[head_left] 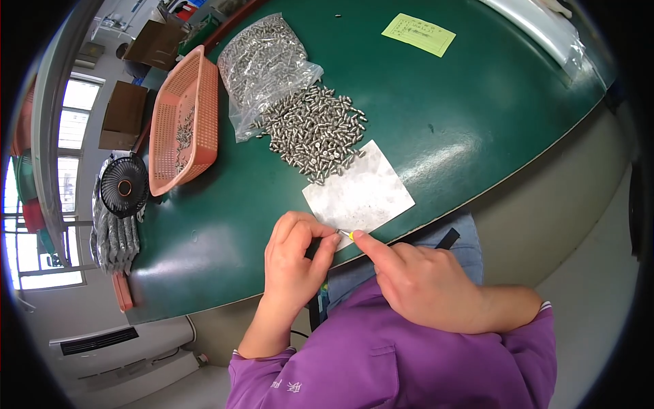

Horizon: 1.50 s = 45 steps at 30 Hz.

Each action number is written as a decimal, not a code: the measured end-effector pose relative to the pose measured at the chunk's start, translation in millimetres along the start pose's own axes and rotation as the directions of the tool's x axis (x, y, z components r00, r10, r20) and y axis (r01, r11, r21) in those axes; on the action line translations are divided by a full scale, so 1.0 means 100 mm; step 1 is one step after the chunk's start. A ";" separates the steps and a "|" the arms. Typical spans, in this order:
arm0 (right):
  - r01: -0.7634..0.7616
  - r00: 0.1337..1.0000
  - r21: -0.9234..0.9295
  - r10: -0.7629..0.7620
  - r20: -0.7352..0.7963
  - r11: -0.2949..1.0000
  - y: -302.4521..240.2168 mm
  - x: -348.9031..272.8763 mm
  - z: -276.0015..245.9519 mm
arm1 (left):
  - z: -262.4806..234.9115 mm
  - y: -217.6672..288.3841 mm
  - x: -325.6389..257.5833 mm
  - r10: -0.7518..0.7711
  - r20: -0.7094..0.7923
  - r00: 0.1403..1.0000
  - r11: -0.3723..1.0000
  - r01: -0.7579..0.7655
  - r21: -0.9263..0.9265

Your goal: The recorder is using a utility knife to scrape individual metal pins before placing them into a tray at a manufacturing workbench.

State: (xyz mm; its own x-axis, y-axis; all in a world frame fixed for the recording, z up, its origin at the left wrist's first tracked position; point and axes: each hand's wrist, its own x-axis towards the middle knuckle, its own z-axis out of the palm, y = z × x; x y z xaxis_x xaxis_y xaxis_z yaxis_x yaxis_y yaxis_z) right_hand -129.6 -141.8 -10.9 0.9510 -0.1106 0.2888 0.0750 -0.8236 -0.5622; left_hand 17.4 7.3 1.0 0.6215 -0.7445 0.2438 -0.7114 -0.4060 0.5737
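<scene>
My left hand (291, 258) pinches a small metal piece (338, 232) between thumb and forefinger, above the near edge of a white paper sheet (364, 191). Only a bit of the piece shows past the fingertips. My right hand (426, 281) grips a tool with a yellow end (351, 235), and its thin pale tip points at the metal piece. Most of the tool is hidden in my fist. Just beyond the paper lies a heap of small silver metal parts (313, 133), some spilling onto the sheet. Behind it rests a clear plastic bag (262, 61) full of similar parts.
A pink perforated basket (207, 116) with some metal parts inside stands on the green table (463, 116) at the left. A yellow-green slip (419, 34) lies at the far side. Beyond the table's left edge are a black fan (124, 187) and a cardboard box (122, 116).
</scene>
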 end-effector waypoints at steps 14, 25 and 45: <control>0.004 0.980 -0.026 0.001 0.200 1.000 -0.05 0.16 -0.25 | 0.00 -0.02 0.02 -0.011 0.008 1.000 0.999 0.012 -0.046; -0.091 0.880 0.395 0.259 -0.398 0.914 0.64 0.34 -0.35 | -0.02 -0.06 -0.10 -0.307 0.090 0.947 0.358 0.203 -0.912; -0.201 0.855 0.496 0.398 -0.332 0.845 0.74 0.37 -0.38 | -0.69 -0.68 0.62 0.073 -0.262 0.962 0.994 -0.049 0.097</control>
State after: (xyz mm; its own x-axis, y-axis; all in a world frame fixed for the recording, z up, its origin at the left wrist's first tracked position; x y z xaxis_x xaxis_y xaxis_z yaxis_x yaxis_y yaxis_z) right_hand -100.4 -227.6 -12.3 0.7435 -0.6071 0.2805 0.0212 -0.3978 -0.9172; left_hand 127.1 25.0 30.6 0.6322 -0.6073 0.4811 -0.7693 -0.4183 0.4829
